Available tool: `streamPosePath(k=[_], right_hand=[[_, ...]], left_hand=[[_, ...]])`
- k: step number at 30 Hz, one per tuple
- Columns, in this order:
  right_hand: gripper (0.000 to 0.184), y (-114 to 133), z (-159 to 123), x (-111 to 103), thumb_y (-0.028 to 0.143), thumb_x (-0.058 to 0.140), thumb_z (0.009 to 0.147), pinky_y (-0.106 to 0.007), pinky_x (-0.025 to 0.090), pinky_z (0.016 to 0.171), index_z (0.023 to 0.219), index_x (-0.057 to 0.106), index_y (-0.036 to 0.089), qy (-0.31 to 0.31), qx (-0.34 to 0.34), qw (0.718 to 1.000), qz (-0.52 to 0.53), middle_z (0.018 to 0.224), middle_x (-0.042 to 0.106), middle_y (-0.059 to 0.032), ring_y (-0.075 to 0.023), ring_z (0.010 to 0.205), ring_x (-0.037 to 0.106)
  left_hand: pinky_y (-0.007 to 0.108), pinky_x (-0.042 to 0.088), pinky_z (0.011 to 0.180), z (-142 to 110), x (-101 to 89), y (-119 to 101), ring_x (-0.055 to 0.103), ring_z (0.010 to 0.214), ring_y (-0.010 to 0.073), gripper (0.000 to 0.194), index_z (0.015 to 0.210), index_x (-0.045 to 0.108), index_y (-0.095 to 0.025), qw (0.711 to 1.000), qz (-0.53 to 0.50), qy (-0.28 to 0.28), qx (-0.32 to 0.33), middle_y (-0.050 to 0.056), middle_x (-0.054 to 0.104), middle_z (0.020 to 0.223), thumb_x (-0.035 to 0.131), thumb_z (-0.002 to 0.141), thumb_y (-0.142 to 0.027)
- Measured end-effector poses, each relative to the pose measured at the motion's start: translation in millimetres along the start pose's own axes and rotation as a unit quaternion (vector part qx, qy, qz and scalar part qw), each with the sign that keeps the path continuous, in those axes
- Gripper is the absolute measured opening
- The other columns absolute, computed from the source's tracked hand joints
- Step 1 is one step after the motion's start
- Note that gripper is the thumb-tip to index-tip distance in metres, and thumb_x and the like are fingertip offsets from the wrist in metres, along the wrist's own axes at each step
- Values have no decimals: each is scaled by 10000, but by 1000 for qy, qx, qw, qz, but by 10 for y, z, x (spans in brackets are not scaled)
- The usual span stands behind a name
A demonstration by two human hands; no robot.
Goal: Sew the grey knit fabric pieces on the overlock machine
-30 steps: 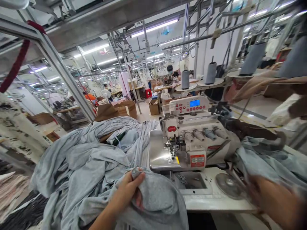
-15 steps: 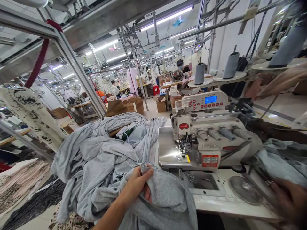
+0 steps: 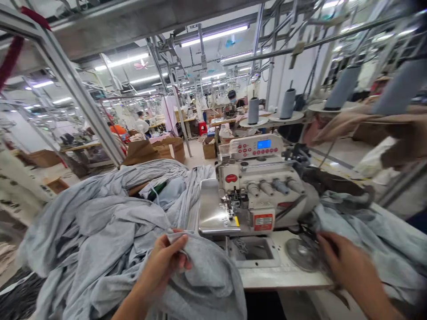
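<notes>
My left hand (image 3: 164, 263) is closed on a fold of grey knit fabric (image 3: 207, 280) at the front edge of the sewing table. A large heap of the same grey fabric (image 3: 100, 222) spreads out to its left. My right hand (image 3: 347, 266) reaches over the white table top (image 3: 267, 278) beside a round metal disc (image 3: 302, 254), close to more grey cloth (image 3: 373, 235) piled on the right. Its fingers are blurred and point away from me. The white overlock sewing machine (image 3: 260, 186) stands between the two hands, its needle area (image 3: 231, 206) bare.
Grey thread cones (image 3: 253, 111) stand on a rack behind the machine. A slanted metal frame post (image 3: 76, 98) rises at the left. Cardboard boxes (image 3: 210, 149) sit on the aisle floor beyond. Other workers (image 3: 235, 100) sit at distant tables.
My right hand has come in from the lower right to the disc on the table. My left hand keeps its grip on the grey fabric. The view has swung slightly.
</notes>
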State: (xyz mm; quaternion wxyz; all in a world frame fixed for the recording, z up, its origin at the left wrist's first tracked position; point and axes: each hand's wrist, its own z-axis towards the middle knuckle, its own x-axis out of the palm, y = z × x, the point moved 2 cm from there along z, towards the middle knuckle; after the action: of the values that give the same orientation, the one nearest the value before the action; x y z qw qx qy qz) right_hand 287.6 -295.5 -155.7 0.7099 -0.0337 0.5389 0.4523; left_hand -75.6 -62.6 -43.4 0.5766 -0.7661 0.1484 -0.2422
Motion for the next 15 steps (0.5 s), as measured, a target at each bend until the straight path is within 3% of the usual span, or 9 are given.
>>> streamPosePath(k=[4, 7, 9, 12, 13, 15], right_hand=[[295, 165, -30, -53, 380, 471, 892, -407, 500, 832, 931, 661, 158, 10, -13, 999, -31, 911, 719, -90, -230, 838, 672], [317, 306, -15, -154, 381, 471, 903, -402, 482, 884, 946, 688, 154, 12, -15, 998, -54, 932, 693, -110, -256, 900, 648], [379, 389, 29, -254, 384, 473, 910, -444, 471, 894, 1071, 675, 107, -7, 11, 996, -88, 1040, 647, -178, -328, 1007, 606], [500, 398, 158, -386, 377, 565, 878, -535, 483, 783, 1263, 564, 59, -17, 69, 987, -147, 1197, 543, -267, -445, 1093, 525], [476, 352, 220, -420, 355, 592, 873, -517, 495, 746, 1258, 561, 77, -4, 83, 984, -156, 1170, 561, -243, -417, 1058, 550], [319, 182, 360, -494, 315, 617, 883, -429, 516, 715, 1141, 604, 127, 31, 102, 983, -147, 1008, 629, -117, -271, 902, 620]], left_hand=[[280, 547, 688, -90, 51, -42, 634, 577, 141, 438, 969, 629, -159, 999, 19, 46, 7, -29, 630, 571, 802, 706, -463], [306, 539, 794, -153, 156, -43, 691, 761, 201, 492, 1042, 649, -165, 991, 100, 89, 7, 33, 715, 714, 767, 726, -523], [298, 539, 780, -166, 236, -42, 690, 761, 203, 479, 1017, 655, -172, 985, 135, 104, 17, 43, 724, 727, 756, 728, -540], [271, 538, 697, -157, 322, -31, 662, 652, 178, 422, 880, 660, -171, 978, 166, 122, 27, 24, 685, 635, 748, 729, -555], [261, 532, 657, -153, 332, -21, 648, 610, 170, 419, 833, 658, -168, 976, 175, 123, 27, 18, 667, 606, 744, 727, -564], [241, 513, 589, -146, 321, 5, 625, 549, 159, 431, 773, 656, -162, 973, 195, 123, 27, 11, 637, 561, 726, 733, -585]])
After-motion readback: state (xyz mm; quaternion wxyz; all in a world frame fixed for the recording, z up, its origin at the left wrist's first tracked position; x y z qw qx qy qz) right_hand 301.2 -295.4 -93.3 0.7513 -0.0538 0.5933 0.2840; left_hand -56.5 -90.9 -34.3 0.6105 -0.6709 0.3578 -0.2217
